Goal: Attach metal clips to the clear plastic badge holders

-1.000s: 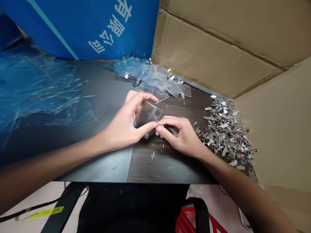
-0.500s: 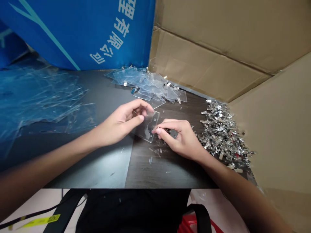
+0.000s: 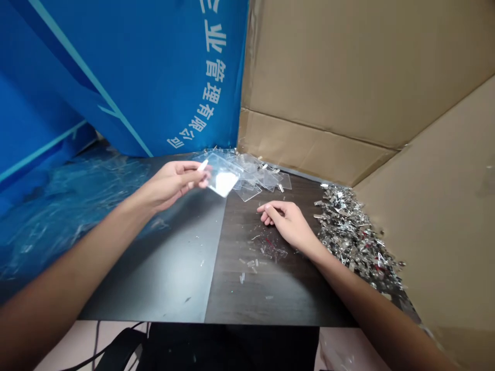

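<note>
My left hand [image 3: 180, 183] holds a clear plastic badge holder [image 3: 226, 183] between thumb and fingers, raised over the table; light glares off its lower part. A shiny metal clip [image 3: 202, 165] shows at the fingertips, at the end of the holder. Behind it lies a pile of clear badge holders with clips [image 3: 266, 178]. My right hand [image 3: 284, 219] hovers over the dark wood side of the table, thumb and fingers drawn together, with nothing visible in them. Beneath it are small clear plastic bits [image 3: 273, 250].
A large heap of metal clips [image 3: 348, 232] lies at the right, against a cardboard wall [image 3: 436, 206]. Many clear plastic sleeves [image 3: 77, 206] are spread at the left. A blue printed panel [image 3: 162, 77] and more cardboard [image 3: 317, 77] stand behind the table [image 3: 174, 288].
My left hand has moved left and away from the right hand, carrying the badge holder. My right hand has come off the holder. The camera view has tilted up.
</note>
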A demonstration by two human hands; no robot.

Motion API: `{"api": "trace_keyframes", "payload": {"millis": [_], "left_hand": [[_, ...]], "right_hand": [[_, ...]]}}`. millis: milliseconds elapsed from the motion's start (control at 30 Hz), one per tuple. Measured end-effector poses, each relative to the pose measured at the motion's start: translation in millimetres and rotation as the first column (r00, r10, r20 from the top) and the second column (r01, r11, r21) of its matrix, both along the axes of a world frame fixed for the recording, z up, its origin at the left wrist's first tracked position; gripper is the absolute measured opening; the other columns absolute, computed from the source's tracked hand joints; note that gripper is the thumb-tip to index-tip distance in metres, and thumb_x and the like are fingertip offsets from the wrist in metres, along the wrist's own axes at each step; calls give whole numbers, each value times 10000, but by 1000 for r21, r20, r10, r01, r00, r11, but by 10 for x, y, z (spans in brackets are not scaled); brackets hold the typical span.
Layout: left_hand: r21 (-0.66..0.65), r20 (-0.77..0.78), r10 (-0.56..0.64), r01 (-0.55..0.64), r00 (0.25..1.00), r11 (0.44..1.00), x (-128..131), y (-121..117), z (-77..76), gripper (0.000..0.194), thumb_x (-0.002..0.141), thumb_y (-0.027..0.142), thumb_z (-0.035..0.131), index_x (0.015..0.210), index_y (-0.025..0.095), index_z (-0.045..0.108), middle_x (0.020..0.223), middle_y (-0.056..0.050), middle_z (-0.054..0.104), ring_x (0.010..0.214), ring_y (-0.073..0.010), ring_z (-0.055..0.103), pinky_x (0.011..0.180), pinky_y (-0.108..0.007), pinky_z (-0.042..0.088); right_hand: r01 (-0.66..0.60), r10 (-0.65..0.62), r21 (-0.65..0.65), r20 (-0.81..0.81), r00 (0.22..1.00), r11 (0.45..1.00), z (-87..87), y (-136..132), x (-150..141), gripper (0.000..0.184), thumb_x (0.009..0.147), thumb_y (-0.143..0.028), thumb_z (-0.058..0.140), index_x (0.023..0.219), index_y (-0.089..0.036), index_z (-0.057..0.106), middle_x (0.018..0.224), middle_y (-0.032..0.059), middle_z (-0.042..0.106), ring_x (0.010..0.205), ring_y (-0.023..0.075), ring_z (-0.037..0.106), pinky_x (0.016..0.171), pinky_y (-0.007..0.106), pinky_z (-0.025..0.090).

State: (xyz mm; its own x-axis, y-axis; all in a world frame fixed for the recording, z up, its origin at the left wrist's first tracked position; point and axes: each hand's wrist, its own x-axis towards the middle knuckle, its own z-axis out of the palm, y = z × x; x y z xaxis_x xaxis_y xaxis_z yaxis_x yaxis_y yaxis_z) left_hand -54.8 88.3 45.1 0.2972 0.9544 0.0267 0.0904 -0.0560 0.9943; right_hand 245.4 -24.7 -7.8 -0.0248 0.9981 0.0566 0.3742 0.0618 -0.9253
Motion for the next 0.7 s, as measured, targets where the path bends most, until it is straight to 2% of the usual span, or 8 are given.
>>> {"api": "trace_keyframes", "payload": {"millis": [67,133,233,300,333,433,567,700], "left_hand": [[30,146,183,-189,972,982,-16,105,-15,328,811,407,908,987,156,791,1112,-163,781,1145,-302,764,1084,-487,665],[63,217,273,-293,937,954,-78,192,-3,350,829,411,859,1075,184,761,1310,-171,746,1397,-334,682,1207,-506,607],[117,134,375,-390,918,913,-229,275,21,504,826,412,811,1287,225,728,1524,-164,671,1465,-347,656,1216,-504,591],[228,-170,371,-330,913,916,-333,315,11,536,840,424,773,1329,211,733,1511,-173,695,1374,-366,715,1183,-508,594],[294,-371,344,-243,863,925,-381,334,-3,502,854,427,742,1302,202,752,1463,-172,726,1329,-372,732,1176,-507,584],[387,-742,310,2,595,922,-523,401,-66,358,870,389,682,1138,176,786,1327,-187,774,1342,-416,689,1224,-516,498],[411,-797,383,-46,466,911,-767,485,-124,284,840,352,742,1030,141,728,1314,-243,707,1474,-498,537,1252,-595,390],[364,-841,387,-134,379,922,-1022,541,-134,336,780,386,852,763,189,580,1016,-167,716,1363,-452,598,1131,-525,462]], "right_hand": [[11,-11,3,7,1000,1000,10,7,6,350,1023,-405,615,989,-132,832,841,86,820,740,188,758,752,314,595],[27,-27,4,50,998,1000,53,2,10,347,1034,-365,586,1014,-129,839,867,97,833,762,197,772,762,315,602],[79,-81,22,330,941,997,153,-2,47,344,1068,-287,533,1069,-159,851,941,91,855,830,203,794,809,308,600],[127,-133,48,523,842,991,216,5,108,320,1073,-250,543,1069,-173,854,989,98,855,891,227,795,862,328,586],[153,-160,62,578,800,986,242,11,148,303,1070,-236,559,1075,-166,853,1027,121,850,940,253,791,896,351,576],[265,-243,89,730,639,960,294,34,294,297,1076,-223,586,1209,-108,826,1228,238,784,1174,361,742,1003,439,548],[450,-181,40,944,275,892,316,72,477,444,1117,-380,620,1436,-91,728,1485,328,628,1389,478,633,1040,531,556],[514,-109,-37,962,249,857,295,125,605,442,1140,-374,581,1443,-91,733,1502,337,633,1384,488,672,1009,538,586]]}}
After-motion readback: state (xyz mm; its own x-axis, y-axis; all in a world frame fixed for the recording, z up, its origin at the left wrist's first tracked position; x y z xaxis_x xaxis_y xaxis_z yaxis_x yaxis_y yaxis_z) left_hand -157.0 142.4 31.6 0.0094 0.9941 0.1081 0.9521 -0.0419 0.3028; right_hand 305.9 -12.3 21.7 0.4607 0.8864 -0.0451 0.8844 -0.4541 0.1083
